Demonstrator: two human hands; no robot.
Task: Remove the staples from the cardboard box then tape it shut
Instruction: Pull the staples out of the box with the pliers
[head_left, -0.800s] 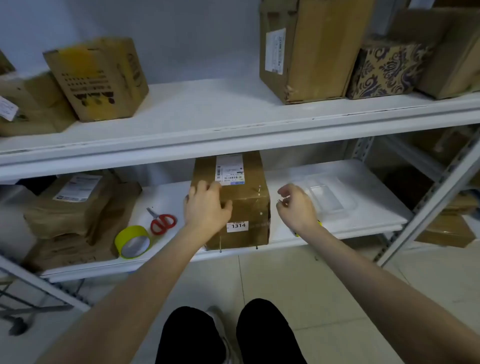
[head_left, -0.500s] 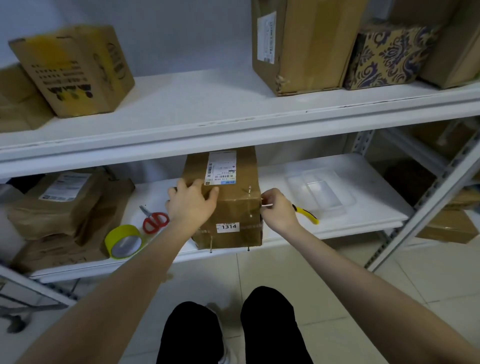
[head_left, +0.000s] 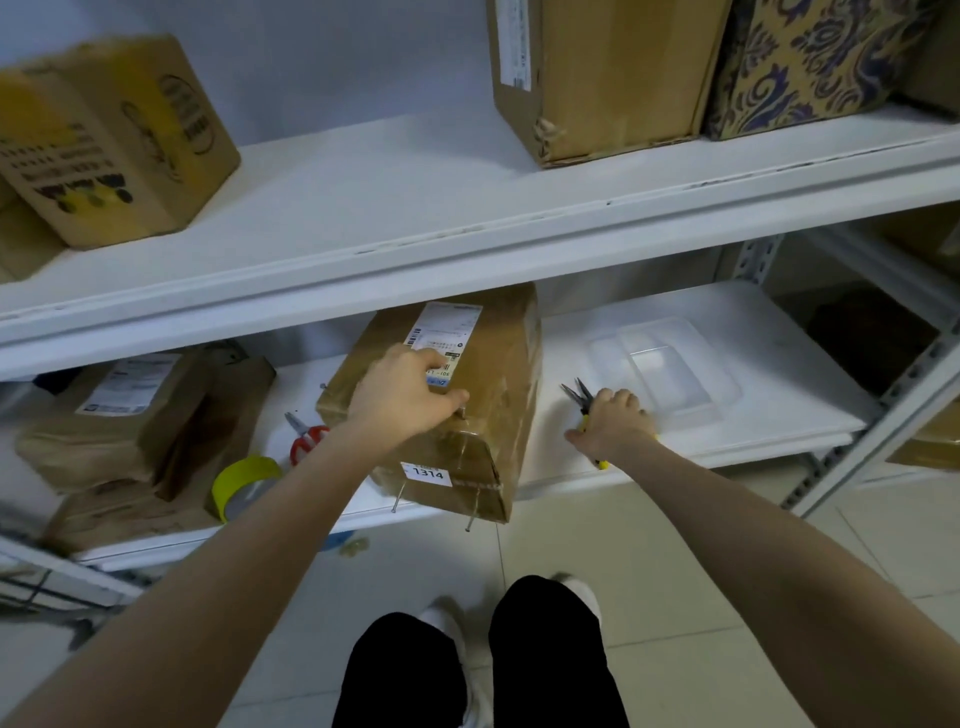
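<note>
1. Nearest, at 6 o'clock, the person's black trouser legs (head_left: 478, 670) and pale shoes stand on a light tiled floor (head_left: 649, 571), close up to the rack, so both arms reach the lower shelf without stretching.
2. The left hand (head_left: 402, 397) lies palm-down, fingers spread wide, on top of the cardboard box (head_left: 467, 415) just left of centre. It looks meant to pin the box steady while the other hand works.
3. The box sits on the lower shelf (head_left: 727, 436), turned askew with its near corner overhanging the shelf's front edge. Thin metal prongs, probably staples (head_left: 471, 512), stick down from that near end, so the removal step seems unfinished. A tag reading 1314 (head_left: 428, 474) faces the person.
4. The right hand (head_left: 613, 421), at 3 o'clock of the box and apart from it, is closed around pliers (head_left: 577, 397) with yellow handles, their dark tips pointing away; I judge the tool is being held ready to pull a staple.
5. At 9 o'clock of the box lie red scissors (head_left: 306, 441) and a roll of yellow tape (head_left: 247, 486), within reach for the sealing step. Paper-wrapped parcels (head_left: 119, 415) are stacked further left.
6. Beyond the right hand, a clear plastic tray (head_left: 670, 364) rests on the shelf, perhaps for loose staples.
7. Farthest, the upper shelf (head_left: 415, 218) carries more boxes against a plain pale wall (head_left: 337, 62); a metal upright (head_left: 883, 405) frames the right side.
</note>
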